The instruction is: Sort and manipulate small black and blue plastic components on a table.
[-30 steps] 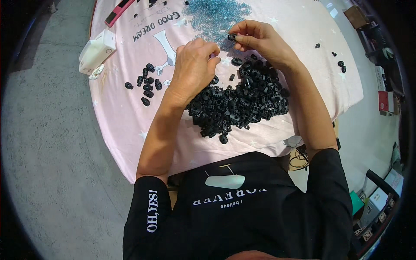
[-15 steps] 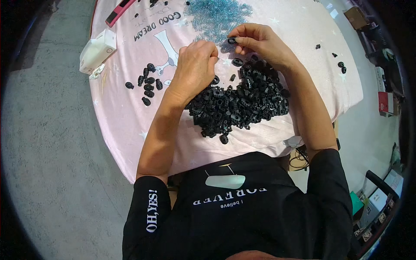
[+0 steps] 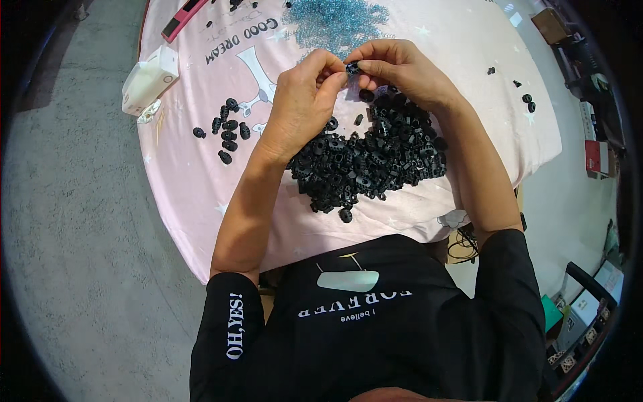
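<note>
A small black cord lock [image 3: 352,68] is pinched between thumb and fingers of my right hand [image 3: 405,72], held above the cloth. My left hand [image 3: 301,100] is closed, its thumb and fingertips meeting at the near left side of that piece; whatever lies between them is too small to make out. Beneath and nearer than both hands spreads a heap of black plastic cord-lock parts [image 3: 368,167]. Just beyond my fingers lies a tangle of tiny bluish metal springs [image 3: 335,27]. Left of my left wrist sits a loose group of assembled-looking cord locks [image 3: 230,125].
A pale pink cloth [image 3: 194,194] covers the rounded table. At its left edge stands a white tissue pack [image 3: 151,80], with a pink-and-black tool [image 3: 183,19] farther back. A few black pieces [image 3: 528,102] lie at the right. Boxes [image 3: 596,159] stand beyond the table's right side.
My left hand has lifted from beside the springs and moved right to meet the cord lock. My right hand has shifted slightly left, still holding the piece.
</note>
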### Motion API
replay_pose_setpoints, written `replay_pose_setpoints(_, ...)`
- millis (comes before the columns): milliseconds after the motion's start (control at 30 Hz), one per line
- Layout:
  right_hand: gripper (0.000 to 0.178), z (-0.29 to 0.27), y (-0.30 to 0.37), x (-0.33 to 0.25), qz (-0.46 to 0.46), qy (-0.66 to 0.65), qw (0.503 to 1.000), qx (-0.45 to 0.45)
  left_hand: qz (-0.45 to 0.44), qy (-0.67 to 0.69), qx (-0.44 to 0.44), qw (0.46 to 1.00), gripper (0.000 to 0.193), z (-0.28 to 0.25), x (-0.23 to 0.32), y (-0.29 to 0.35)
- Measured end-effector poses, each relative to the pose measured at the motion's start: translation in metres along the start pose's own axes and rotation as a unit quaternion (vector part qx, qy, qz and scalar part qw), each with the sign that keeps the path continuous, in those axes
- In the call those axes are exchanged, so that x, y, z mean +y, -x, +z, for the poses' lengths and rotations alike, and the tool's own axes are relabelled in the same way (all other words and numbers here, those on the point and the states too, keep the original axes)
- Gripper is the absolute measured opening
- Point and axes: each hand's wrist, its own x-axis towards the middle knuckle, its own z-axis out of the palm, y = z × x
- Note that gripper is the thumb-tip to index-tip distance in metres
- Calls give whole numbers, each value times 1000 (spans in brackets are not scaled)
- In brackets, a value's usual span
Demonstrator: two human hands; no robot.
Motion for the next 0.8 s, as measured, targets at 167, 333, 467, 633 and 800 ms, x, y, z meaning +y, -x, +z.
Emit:
replay_pose_setpoints(167, 22, -1, 0, 0, -6, -12, 1000, -8, -17, 22, 4, 1000, 8, 1, -1, -1)
replay_pose_setpoints(333, 22, 1, 1, -1, -11, -15, 1000, -13, -5, 16, 32, 999, 9, 3, 2, -1)
replay_pose_setpoints(467, 20, 2, 1, 0, -7, -38, 999, -23, 16, 21, 50, 998, 11, 6, 0, -1)
replay_pose_setpoints(633, 20, -1, 0, 3, -11, -84, 995, -53, 3, 71, 33, 997, 13, 5, -5, -2)
replay_pose_setpoints(800, 20, -4, -1, 1, 13, -83, 996, -16, -22, 98, 24, 995, 14, 0, -4, -1)
